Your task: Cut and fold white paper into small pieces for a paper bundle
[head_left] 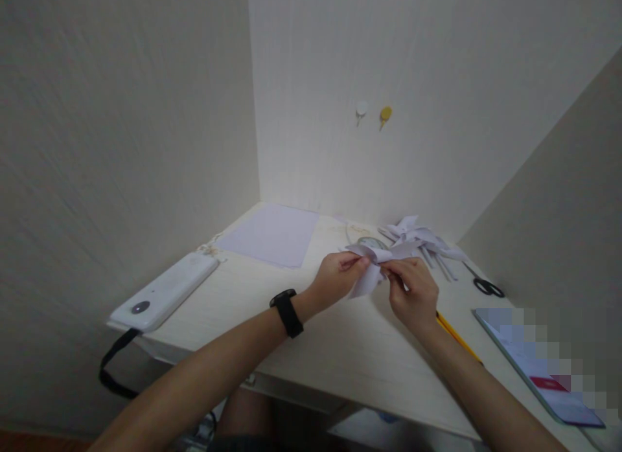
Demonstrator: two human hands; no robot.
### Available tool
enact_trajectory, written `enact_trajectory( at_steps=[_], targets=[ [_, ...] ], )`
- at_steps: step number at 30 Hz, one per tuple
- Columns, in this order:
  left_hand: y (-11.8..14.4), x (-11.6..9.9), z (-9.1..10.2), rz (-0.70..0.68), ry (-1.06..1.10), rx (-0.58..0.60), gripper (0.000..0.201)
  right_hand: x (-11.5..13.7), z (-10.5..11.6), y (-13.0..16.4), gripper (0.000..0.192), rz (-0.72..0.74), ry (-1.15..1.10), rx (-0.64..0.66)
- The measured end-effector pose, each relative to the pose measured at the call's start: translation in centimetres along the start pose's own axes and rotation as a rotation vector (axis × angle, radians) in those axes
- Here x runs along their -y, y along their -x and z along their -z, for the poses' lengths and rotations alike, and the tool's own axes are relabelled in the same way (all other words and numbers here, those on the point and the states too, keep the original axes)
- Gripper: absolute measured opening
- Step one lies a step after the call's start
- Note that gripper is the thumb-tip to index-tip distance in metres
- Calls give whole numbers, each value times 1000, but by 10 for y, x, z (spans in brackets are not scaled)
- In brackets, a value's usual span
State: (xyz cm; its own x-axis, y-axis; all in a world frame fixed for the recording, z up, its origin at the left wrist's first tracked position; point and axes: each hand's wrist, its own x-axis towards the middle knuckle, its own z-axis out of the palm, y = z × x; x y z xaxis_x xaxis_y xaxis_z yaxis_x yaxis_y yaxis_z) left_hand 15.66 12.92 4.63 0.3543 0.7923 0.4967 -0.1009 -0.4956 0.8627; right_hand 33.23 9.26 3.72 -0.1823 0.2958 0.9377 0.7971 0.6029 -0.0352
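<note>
A white paper pinwheel (365, 282) is held above the desk between both hands. My left hand (337, 277), with a black watch on its wrist, pinches the pinwheel near its centre. From the other side my right hand (413, 287) has its fingertips closed at the pinwheel's middle; any small part between them is hidden. Just behind the hands, several more white paper pinwheels (413, 235) with thin pale sticks lie in a pile. A round greyish thing (372, 243) shows partly behind the held paper.
White paper sheets (275, 235) lie at the back left. A white device with a black strap (165, 293) sits at the left edge. Black-handled scissors (488, 287), a yellow cutter or pencil-like tool (459, 339) and a tablet (525, 355) are at right. Two hooks (385, 114) are on the wall.
</note>
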Motion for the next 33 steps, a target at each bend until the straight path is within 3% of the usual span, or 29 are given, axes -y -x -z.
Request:
enact_trajectory(
  at_steps=[3,8,14,20,25,33],
  targets=[
    [0,-3,1,37,124,33,20,1,0,0,23,24,7,-29],
    [-3,1,2,115,183,-13,19,4,0,-2,23,24,6,-41],
    [-4,3,0,305,408,-18,17,6,0,-2,23,42,-29,-11],
    [-6,1,-2,351,410,-62,6,6,0,-1,25,75,-27,5],
    [-1,3,0,349,478,-6,22,5,1,0,25,49,82,-58],
    [3,13,1,394,592,58,37,5,3,0,26,109,85,-12]
  ],
)
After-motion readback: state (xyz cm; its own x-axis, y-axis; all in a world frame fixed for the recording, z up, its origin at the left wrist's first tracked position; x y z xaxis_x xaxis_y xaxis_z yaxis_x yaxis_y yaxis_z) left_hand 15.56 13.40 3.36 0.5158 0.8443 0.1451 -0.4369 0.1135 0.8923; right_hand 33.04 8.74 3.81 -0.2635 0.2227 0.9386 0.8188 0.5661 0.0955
